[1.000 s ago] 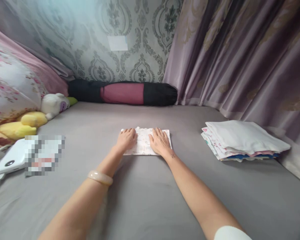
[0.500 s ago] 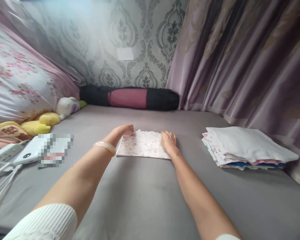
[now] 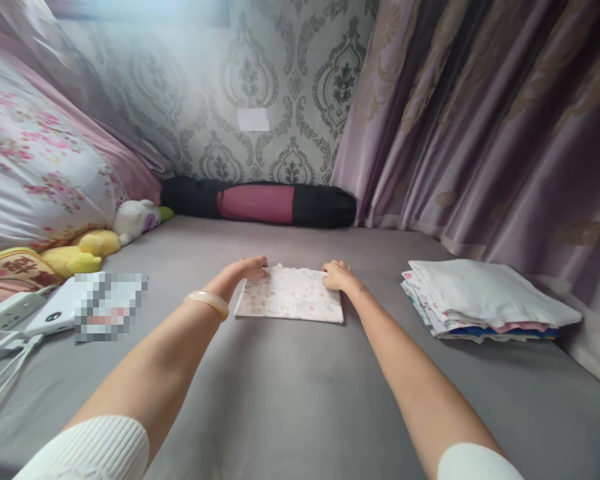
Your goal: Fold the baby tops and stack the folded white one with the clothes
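A folded pale cloth (image 3: 291, 297) with a small coloured print lies flat on the grey bed sheet (image 3: 280, 380), its far edge slightly uneven. My left hand (image 3: 254, 267), with a light bangle on the wrist, is closed at the cloth's far left corner; its fingertips are partly hidden. At the far right corner my right hand (image 3: 336, 275) has its fingers curled over the edge, gripping it. To the right sits a stack of folded cloths (image 3: 485, 297), white on top with pink and blue layers lower down.
A black and maroon roll-shaped bag (image 3: 257, 203) lies along the wall. On the left are a floral pillow (image 3: 45, 167), plush toys (image 3: 135, 220), a power strip (image 3: 15, 312), a white device (image 3: 63, 313) with cables and a blurred-out item (image 3: 111, 308). Curtains (image 3: 430, 133) hang at right.
My right hand has slid from the cloth's right side up to its far right corner. The left hand stays at the far left corner. The view has tilted up slightly.
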### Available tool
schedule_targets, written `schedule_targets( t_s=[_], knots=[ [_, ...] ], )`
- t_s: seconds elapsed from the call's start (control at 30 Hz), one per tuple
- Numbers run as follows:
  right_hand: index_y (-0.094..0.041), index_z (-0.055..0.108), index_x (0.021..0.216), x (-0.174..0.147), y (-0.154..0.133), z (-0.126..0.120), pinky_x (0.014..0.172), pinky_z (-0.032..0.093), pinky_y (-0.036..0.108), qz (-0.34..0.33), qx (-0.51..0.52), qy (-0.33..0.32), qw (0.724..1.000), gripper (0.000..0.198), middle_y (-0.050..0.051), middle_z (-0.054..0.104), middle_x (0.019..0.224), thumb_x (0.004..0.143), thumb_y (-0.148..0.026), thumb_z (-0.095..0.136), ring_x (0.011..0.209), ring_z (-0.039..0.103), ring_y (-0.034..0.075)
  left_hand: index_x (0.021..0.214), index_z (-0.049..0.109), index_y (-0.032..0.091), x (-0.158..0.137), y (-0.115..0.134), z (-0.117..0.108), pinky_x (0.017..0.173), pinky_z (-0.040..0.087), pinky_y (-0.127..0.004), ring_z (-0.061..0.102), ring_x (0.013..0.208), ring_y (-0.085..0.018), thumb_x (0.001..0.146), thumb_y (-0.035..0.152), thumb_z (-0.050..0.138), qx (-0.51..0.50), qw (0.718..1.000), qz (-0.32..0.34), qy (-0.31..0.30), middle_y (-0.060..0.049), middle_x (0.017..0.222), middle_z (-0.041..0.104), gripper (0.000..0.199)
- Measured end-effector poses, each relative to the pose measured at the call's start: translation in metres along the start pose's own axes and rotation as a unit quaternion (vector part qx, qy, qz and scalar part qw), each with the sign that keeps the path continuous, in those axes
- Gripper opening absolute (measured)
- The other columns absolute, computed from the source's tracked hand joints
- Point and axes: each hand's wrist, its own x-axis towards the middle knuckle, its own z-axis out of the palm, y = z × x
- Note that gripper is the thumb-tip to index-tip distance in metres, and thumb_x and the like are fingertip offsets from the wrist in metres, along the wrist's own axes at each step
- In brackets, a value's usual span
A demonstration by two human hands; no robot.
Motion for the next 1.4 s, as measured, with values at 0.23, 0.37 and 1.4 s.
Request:
schedule_targets(
  t_s=[0.23,0.37,1.4],
  knots=[
    [-0.023,0.074,0.107,-0.007,0.0,-0.028,0.091,0.045,0.032,-0.017,0.017,-0.019,1.0,0.034,0.01,0.067,0.122,0.077,-0.016,0.058,0.116,0.058,0.027,0.087,0.066,0.022,-0.013,-0.009,-0.018,0.072,0.044,-0.028,0.062,0.08,-0.021,0.068,0.031,0.063,-0.014,0.998,0.055,0.035,-0.004,0.088,0.071,0.022],
    [-0.021,0.074,0.101,-0.011,0.007,-0.046,0.077,0.047,0.022,-0.05,0.055,-0.037,0.997,0.028,0.005,0.074,0.104,0.078,-0.017,0.058,0.097,0.066,0.019,0.091,0.069,0.022,-0.026,-0.01,-0.035,0.066,0.043,-0.024,0.063,0.076,-0.019,0.062,0.027,0.063,-0.083,0.992,0.089,0.037,-0.003,0.086,0.071,0.03],
    [-0.021,0.066,0.099,-0.049,0.016,-0.027,0.11,0.027,0.043,-0.185,0.029,0.264,0.946,0.024,0.005,0.071,0.1,0.089,-0.013,0.046,0.098,0.062,0.021,0.1,0.071,0.027,-0.061,-0.015,-0.005,0.112,0.017,-0.052,0.061,0.101,-0.023,0.083,0.014,0.044,0.039,0.917,0.168,0.359,-0.004,0.096,0.075,0.035]
  ],
)
